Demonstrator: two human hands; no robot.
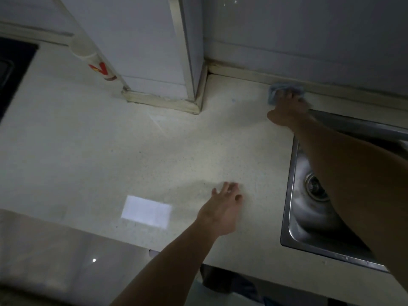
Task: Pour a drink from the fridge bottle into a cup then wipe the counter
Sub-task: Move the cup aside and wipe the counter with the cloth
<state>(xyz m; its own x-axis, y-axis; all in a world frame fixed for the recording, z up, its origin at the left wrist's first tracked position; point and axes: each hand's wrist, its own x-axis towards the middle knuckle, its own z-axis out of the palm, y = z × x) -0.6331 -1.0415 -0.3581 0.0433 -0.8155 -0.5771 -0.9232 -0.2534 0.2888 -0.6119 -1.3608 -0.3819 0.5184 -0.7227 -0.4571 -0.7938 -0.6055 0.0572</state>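
Note:
A pale speckled counter [132, 155] fills most of the view. My right hand [287, 109] reaches to the back of it, beside the wall's base strip, and presses a light blue cloth [273, 93] flat onto the surface. Only the cloth's edges show around my fingers. My left hand [223, 206] rests palm down on the counter near the front edge, fingers spread, holding nothing. No bottle or cup is in view.
A steel sink [293, 195] with a round drain [315, 188] is set into the counter at the right, under my right forearm. A white boxed column [159, 51] stands at the back centre. A dark hob [13, 69] lies at the far left. A white pipe [92, 56] with a red mark leans by the column.

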